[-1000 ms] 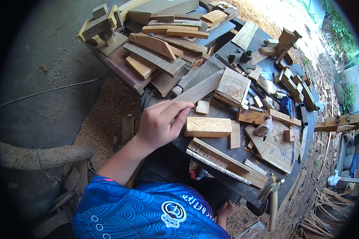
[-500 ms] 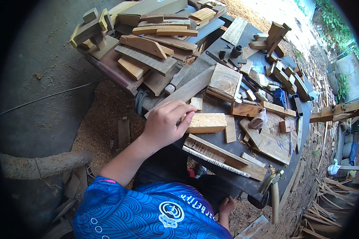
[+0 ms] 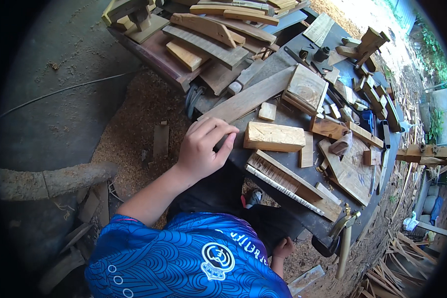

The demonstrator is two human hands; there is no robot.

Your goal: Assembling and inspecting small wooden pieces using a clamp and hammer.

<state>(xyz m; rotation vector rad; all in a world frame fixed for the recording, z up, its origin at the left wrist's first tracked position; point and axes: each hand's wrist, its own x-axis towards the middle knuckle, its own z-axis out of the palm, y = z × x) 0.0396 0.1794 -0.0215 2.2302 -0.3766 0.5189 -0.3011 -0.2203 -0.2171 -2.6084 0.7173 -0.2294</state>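
Low and nearest, the right hand (image 3: 283, 247) is half-curled, grip impossible to tell; farther up, the left hand (image 3: 206, 146) hovers loosely bent, anything pinched inside hidden; just to its right, on the dark flat tabletop (image 3: 239, 154), a pale yellow rectangular wooden block (image 3: 274, 136), likely stiff, fairly heavy, best gripped across its long sides

Left forearm (image 3: 156, 197) extends up and rightward, wrist near straight; left hand (image 3: 203, 149) shows its back and thumb side, fingers bent, thumb tip close to forefinger, contact between them not determinable. Right hand (image 3: 284, 247) held low, fingers partly curled, palm hidden
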